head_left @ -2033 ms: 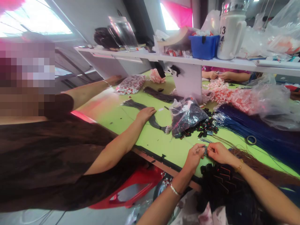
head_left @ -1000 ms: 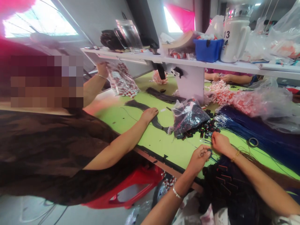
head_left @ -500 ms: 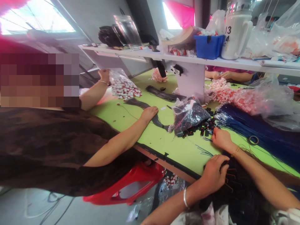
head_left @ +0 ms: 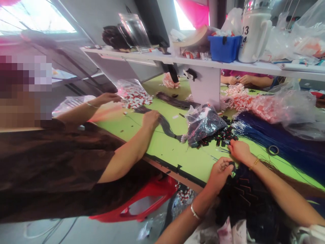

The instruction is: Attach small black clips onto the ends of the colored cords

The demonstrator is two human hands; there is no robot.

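My left hand (head_left: 220, 172), with a silver bangle at the wrist, is closed with fingers curled and thumb pressed in, at the near edge of the table. What it grips, if anything, is too small to make out. Just beyond it my right hand (head_left: 240, 151), wearing a gold bracelet, has its fingertips together at a heap of small black connectors (head_left: 220, 140). Whatever is in those fingertips is hidden. Thin blue wires (head_left: 223, 150) lie beside it on the table. Dark pieces with orange-brown wires (head_left: 245, 189) rest below both hands, over my lap.
A bag of black parts (head_left: 205, 123) sits behind the heap. Blue wire bundles (head_left: 276, 142) and a tape ring (head_left: 273, 150) lie at right, near pink-white connectors (head_left: 254, 101). At left a co-worker's hand (head_left: 151, 119) rests on a grey wire bundle (head_left: 166, 125). A shelf (head_left: 228, 66) crosses above.
My left hand has moved a little up and left, its fingers curling inward. My right hand stays at the connectors. The co-worker's far hand has lowered, and the bag of red-white pieces now rests lower.
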